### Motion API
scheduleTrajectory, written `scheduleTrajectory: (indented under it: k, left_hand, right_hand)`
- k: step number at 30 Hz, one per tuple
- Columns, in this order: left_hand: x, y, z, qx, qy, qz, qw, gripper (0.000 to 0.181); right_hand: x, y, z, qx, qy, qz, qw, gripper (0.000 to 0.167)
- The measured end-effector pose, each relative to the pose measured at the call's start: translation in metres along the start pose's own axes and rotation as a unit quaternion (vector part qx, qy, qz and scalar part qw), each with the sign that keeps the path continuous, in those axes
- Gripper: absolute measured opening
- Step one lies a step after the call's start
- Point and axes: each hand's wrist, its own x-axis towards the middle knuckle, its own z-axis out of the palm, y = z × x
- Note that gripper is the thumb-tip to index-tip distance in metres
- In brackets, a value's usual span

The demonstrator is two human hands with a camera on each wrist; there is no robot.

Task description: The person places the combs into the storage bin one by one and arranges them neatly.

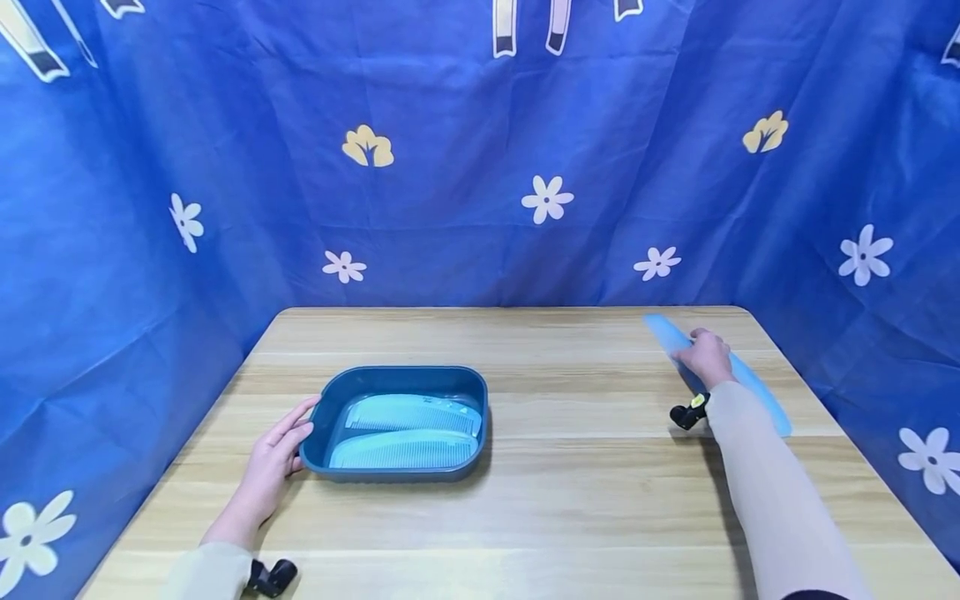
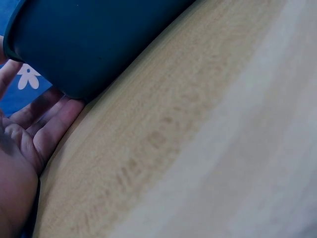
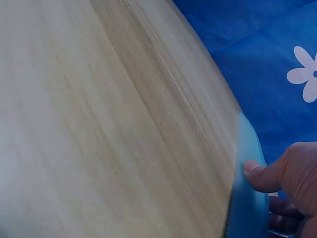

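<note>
"Comb [image 1: 759, 392] in the right hand [image 1: 705, 357]: where exactly is it?"

"At the right side of the table [image 1: 562, 508], lying slantwise, pinched with the thumb on one face and fingers behind. Whether it touches the tabletop, I can't tell."

"And the left hand [image 1: 272, 462]?"

"That one grips the left end of the teal basin [image 1: 390, 476], fingers against rim and outer wall. Two more combs [image 1: 405, 452] lie inside, teeth toward the near wall."

The basin [image 1: 390, 476] is teal, combs [image 1: 408, 451] light blue, strip [image 1: 761, 396] apparently likewise, cloth [image 1: 450, 212] blue with white flowers [image 1: 553, 198].
</note>
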Motion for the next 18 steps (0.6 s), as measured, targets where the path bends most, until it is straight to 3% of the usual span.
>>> scheduleTrajectory:
  k: [12, 18]
  left_hand:
    - [0.0017, -0.0001, -0.0007, 0.004, -0.003, 0.001, 1.0000, 0.047]
    - [0.0013, -0.0018, -0.0015, 0.007, -0.005, 0.006, 0.9999, 0.046]
  right_hand:
    - [0.0039, -0.0035, -0.0072, -0.033, -0.042, -0.007, 0.9985, 0.061]
    - [0.0025, -0.0034, -0.0045, -0.007, -0.053, -0.005, 0.9986, 0.060]
